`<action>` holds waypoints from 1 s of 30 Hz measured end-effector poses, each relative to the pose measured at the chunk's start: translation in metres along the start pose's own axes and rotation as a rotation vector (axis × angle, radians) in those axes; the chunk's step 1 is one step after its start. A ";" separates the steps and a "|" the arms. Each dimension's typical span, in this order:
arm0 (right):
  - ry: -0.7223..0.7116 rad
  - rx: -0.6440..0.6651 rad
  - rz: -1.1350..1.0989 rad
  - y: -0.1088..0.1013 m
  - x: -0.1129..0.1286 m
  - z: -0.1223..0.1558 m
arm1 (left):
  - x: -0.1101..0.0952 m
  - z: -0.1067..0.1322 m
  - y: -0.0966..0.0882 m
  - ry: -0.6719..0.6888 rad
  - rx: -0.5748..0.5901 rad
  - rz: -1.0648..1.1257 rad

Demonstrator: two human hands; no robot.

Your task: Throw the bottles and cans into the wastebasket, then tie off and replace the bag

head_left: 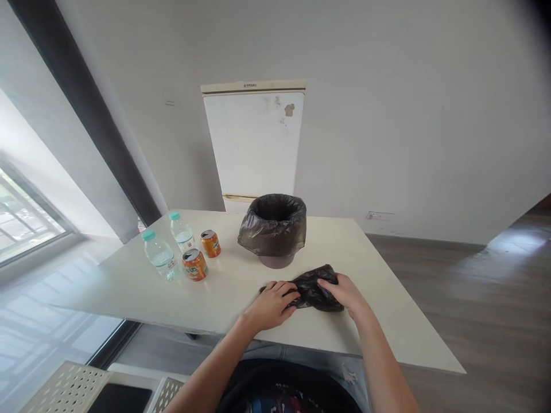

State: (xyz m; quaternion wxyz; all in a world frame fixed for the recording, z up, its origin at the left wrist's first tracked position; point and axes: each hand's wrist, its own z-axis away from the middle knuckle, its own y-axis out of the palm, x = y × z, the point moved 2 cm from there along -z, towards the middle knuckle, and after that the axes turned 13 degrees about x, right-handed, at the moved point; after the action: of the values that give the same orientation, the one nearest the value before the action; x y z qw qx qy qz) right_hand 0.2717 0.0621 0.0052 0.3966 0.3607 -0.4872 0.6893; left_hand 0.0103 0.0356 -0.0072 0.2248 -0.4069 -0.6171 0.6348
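A crumpled black plastic bag [313, 288] lies on the white table [224, 292] near its front edge. My left hand [272, 303] grips the bag's left end with curled fingers. My right hand [346, 293] is closed on the bag's right end. Behind the bag stands a small bin [274, 229] lined with a dark plastic bag, its mouth open upward.
Two water bottles [160, 254] with teal caps and two orange drink cans [195, 264] stand on the table's left part. A white fridge [253, 143] stands against the wall behind. A perforated white crate [69, 390] sits at lower left, and wooden floor lies to the right.
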 end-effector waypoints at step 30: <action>-0.590 -0.025 0.653 0.102 0.055 0.040 | 0.001 0.028 -0.014 -0.022 -0.498 0.159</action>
State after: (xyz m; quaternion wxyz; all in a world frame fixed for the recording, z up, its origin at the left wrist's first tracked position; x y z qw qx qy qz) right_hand 0.1606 0.0132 0.0252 0.0062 0.3644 -0.6764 0.6400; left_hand -0.0158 0.0217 0.0036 0.0603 -0.4901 -0.7228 0.4834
